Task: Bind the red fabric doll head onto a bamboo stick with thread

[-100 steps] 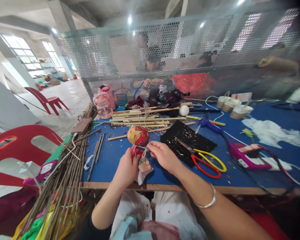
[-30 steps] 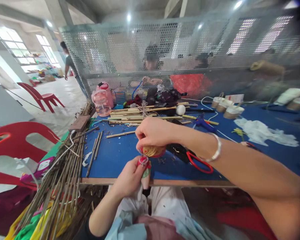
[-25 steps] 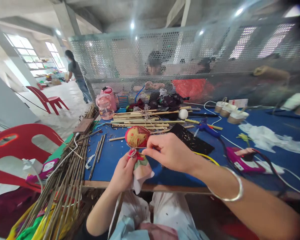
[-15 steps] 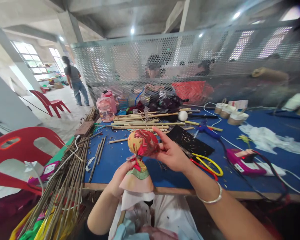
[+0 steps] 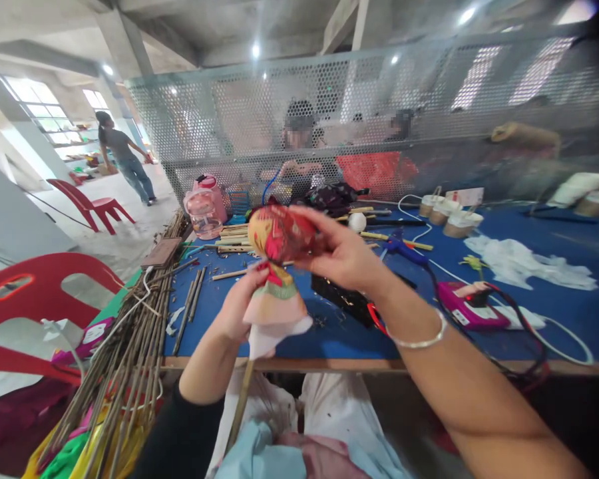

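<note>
A round head wrapped in red and yellow patterned cloth (image 5: pixel 274 229), with a flared pink and green skirt of cloth (image 5: pixel 277 299) below it, is held above the table's front part. A thin wooden stick (image 5: pixel 240 402) runs down from under the skirt. My left hand (image 5: pixel 239 303) is closed around the gathered neck of the cloth. On the right side of the round head lies my right hand (image 5: pixel 334 249), its fingers curved over the cloth; some fingertips are hidden behind it.
Wooden sticks (image 5: pixel 234 234), a white ball (image 5: pixel 357 221), a blue glue gun (image 5: pixel 404 247), a black sheet (image 5: pixel 344 299) and a magenta power box (image 5: pixel 472 307) lie on the blue table (image 5: pixel 279 342). Long twigs (image 5: pixel 130 346) lean at left. A person (image 5: pixel 124 156) stands beyond.
Both hands have lifted the cloth figure, and more of its stick shows below. The right hand has curved further over the round head. The far person has turned and stretched out an arm.
</note>
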### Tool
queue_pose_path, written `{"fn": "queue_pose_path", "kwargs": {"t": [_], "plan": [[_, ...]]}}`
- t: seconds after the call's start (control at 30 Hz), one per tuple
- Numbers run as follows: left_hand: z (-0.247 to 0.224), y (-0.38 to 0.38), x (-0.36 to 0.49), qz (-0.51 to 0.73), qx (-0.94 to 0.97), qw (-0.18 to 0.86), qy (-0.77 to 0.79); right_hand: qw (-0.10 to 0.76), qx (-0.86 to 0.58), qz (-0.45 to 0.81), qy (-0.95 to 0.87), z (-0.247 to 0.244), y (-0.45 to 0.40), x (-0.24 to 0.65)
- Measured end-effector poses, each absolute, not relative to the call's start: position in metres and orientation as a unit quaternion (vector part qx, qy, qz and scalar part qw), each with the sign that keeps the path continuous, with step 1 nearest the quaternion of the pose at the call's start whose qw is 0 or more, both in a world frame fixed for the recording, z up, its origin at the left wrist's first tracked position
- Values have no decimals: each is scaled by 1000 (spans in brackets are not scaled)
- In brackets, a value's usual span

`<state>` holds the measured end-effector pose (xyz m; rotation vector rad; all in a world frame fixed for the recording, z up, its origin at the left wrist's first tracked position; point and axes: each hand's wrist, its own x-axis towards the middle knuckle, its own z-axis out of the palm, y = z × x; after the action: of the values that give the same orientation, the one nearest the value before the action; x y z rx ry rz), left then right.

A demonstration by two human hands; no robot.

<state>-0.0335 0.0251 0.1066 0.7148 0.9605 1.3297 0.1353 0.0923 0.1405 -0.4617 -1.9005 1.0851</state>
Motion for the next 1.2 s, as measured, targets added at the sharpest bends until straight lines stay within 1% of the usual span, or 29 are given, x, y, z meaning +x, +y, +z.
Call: {"fn": "queue_pose_path", "kwargs": {"t": [0.07,0.13,0.27,0.33,0.43,0.5,0.53,0.6,0.67,0.77,0.83,0.93,1.0,1.1,1.2], "plan": [[127,31,-29,578,337,630,394,440,-161,427,-773,169,102,136],[136,32,-25,593,355,613,383,438,-148,416,-783,184,111,136],[130,31,-18,612,380,563,406,410,-177,387,-807,184,124,132],[131,39,-16,613,379,555,416,422,-186,371,-806,185,133,129],[138,56,-13,620,359,578,390,451,-185,351,-799,196,145,122],[137,61,-12,613,336,606,380,437,-195,355,-803,200,149,119],[131,60,-12,605,321,617,388,420,-204,366,-805,198,149,117],[110,53,-10,642,269,591,408,378,-225,411,-798,183,146,115],[85,46,-9,608,231,621,437,348,-238,480,-769,160,143,113],[65,45,-18,598,234,641,420,355,-225,552,-721,131,142,111],[74,53,-34,607,280,641,378,368,-216,558,-712,125,142,110],[109,75,-62,697,382,491,355,361,-215,556,-718,130,141,108],[130,90,-72,676,495,409,360,353,-214,544,-730,135,138,106],[140,100,-69,616,603,361,357,347,-215,526,-747,135,133,105],[130,95,-60,629,582,370,359,342,-222,518,-752,128,126,106]]}}
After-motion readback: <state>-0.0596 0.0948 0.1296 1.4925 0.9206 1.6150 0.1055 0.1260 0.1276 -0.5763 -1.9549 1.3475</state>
